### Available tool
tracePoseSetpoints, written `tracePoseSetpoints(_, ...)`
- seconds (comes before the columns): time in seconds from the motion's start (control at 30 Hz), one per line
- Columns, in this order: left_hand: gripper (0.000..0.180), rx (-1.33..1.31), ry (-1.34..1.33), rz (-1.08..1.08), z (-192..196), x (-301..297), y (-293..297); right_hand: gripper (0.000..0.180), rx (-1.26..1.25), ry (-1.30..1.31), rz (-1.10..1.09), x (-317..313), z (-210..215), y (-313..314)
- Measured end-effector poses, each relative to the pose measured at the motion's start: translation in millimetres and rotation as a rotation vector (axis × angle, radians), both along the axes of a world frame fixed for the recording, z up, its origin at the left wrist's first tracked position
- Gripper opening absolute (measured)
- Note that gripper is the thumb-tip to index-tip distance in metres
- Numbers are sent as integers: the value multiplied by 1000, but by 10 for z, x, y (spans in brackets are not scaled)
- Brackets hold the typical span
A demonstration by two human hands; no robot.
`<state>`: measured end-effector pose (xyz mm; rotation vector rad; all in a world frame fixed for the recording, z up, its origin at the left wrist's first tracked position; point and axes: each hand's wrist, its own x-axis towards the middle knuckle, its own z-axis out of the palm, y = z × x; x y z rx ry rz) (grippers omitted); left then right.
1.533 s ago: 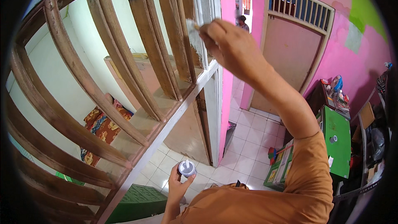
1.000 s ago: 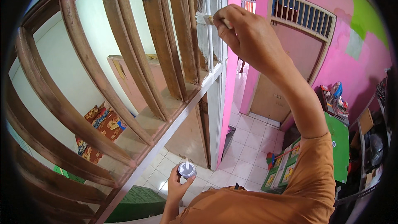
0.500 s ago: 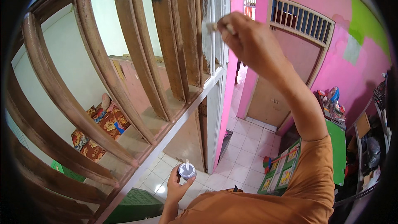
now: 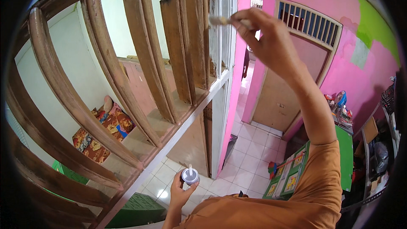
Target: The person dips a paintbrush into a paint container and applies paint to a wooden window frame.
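Observation:
My raised right hand [image 4: 271, 36] is closed round the handle of a paintbrush [image 4: 219, 20]. The bristles point left, in front of the white-painted window-frame post [image 4: 231, 25]; whether they touch it I cannot tell. Low in the middle, my left hand [image 4: 181, 194] grips a small round can [image 4: 191, 179] of pale grey-white paint. A white stick [image 4: 190, 170] stands up out of the can. Left of the post runs a row of brown wooden slats [image 4: 142, 46], which look unpainted, above a sill with a white lower face [image 4: 182, 133].
A brown door [image 4: 284, 80] is set in the pink wall [image 4: 313, 12]. Green cabinets [image 4: 345, 152] with clutter on top stand at the right, beside a loaded shelf [image 4: 377, 152]. Through the slats shows a patterned mattress [image 4: 101, 135]. White floor tiles [image 4: 246, 148] lie below.
My right hand has drawn back to the right from the post, and more of the brush shows, now lying nearly level. The left hand and can have hardly moved.

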<state>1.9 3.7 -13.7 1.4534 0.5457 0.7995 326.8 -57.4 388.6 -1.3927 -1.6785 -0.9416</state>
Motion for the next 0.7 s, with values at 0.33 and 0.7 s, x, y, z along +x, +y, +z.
tracePoseSetpoints(0.33, 69, -20, -4, 4, 53, 7, -31, 27, 78, -332, -169, 28, 435, -112)
tracePoseSetpoints(0.7, 68, 40, 2, -19, -38, 23, -18, 24, 74, -664, -224, 70, 764, 75)
